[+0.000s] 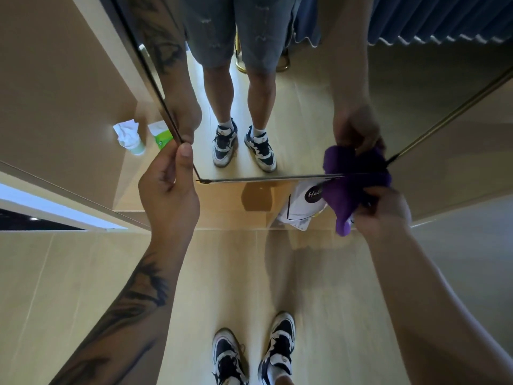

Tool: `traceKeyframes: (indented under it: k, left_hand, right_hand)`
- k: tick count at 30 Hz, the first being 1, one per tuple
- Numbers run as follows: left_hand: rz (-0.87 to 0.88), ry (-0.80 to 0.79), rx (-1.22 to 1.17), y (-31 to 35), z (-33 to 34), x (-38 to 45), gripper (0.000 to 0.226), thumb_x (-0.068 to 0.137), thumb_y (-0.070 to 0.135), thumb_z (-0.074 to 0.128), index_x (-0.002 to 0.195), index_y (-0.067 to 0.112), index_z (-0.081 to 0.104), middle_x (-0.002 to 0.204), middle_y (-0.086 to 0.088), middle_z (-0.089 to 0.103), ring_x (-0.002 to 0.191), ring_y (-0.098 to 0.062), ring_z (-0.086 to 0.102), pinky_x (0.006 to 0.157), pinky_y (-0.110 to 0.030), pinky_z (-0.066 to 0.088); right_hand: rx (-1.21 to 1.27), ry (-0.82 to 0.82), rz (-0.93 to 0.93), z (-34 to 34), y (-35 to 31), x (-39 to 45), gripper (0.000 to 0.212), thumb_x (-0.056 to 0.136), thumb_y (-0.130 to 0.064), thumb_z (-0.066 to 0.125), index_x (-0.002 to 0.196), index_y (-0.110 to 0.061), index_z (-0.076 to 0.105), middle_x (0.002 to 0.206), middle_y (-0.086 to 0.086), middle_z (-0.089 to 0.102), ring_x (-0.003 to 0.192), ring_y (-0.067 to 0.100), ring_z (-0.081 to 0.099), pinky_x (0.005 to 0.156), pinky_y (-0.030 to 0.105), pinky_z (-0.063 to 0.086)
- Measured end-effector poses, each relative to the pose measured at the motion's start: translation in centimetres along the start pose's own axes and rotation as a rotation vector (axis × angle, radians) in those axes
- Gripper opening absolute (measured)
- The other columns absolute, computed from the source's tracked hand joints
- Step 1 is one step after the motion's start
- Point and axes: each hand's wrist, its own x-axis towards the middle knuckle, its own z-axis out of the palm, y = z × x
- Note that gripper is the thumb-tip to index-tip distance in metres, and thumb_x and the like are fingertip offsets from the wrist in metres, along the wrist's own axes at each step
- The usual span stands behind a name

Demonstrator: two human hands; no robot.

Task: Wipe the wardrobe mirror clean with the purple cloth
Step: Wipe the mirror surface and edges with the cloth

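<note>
Gripping purple cloth (347,195) w/ right hand (384,215), bottom mirror (291,120) edge.

Head camera, looking steeply down, close to mirror (277,112).

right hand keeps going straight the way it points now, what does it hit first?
Most likely the wardrobe mirror glass near its bottom right corner. The right hand grips the bunched purple cloth, which already sits at the mirror's lower edge, so the cloth would meet the glass first. Depth is unclear from this one view.
</note>
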Motion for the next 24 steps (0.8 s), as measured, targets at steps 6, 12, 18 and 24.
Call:
traceKeyframes:
  k: [6, 12, 18, 24]
  left_hand:
    - [0.02, -0.02, -0.03, 0.1, -0.2, 0.3, 0.052, 0.106, 0.04, 0.056, 0.094, -0.011, 0.056, 0.083, -0.007, 0.046, 0.076, 0.004, 0.044, 0.08, -0.037, 0.038]
    - [-0.016, -0.027, -0.031, 0.4, -0.2, 0.0, 0.04, 0.106, 0.035, 0.055, 0.094, -0.003, 0.063, 0.086, -0.008, 0.053, 0.072, 0.002, 0.048, 0.077, -0.032, 0.041]
    - [-0.053, -0.005, 0.015, 1.2, -0.6, -0.1, 0.032, 0.105, 0.029, 0.059, 0.112, 0.0, 0.073, 0.098, -0.019, 0.07, 0.072, -0.002, 0.059, 0.078, -0.017, 0.046]
    - [-0.032, -0.027, 0.08, 1.7, -1.2, 0.1, 0.03, 0.105, 0.03, 0.059, 0.114, 0.005, 0.074, 0.084, -0.01, 0.07, 0.077, 0.004, 0.06, 0.075, -0.011, 0.044]
  right_hand:
    - [-0.089, -0.259, 0.223, 3.8, 7.0, -4.2, 0.018, 0.091, 0.006, 0.054, 0.098, -0.007, 0.064, 0.078, 0.005, 0.068, 0.064, 0.011, 0.065, 0.066, 0.02, 0.058]
    - [0.02, -0.29, 0.473, 9.4, 13.3, -11.5, 0.048, 0.069, 0.01, 0.061, 0.117, 0.005, 0.066, 0.095, 0.019, 0.066, 0.088, 0.031, 0.066, 0.078, 0.034, 0.058]
    - [0.052, -0.475, 0.642, 13.1, 16.6, -17.1, 0.028, 0.096, 0.001, 0.035, 0.094, -0.005, 0.063, 0.072, 0.01, 0.07, 0.065, 0.02, 0.069, 0.072, 0.026, 0.058]
    - [0.016, -0.447, 0.66, 13.3, 16.9, -17.7, 0.033, 0.094, 0.004, 0.034, 0.081, -0.003, 0.063, 0.067, 0.013, 0.064, 0.064, 0.023, 0.065, 0.069, 0.027, 0.056]
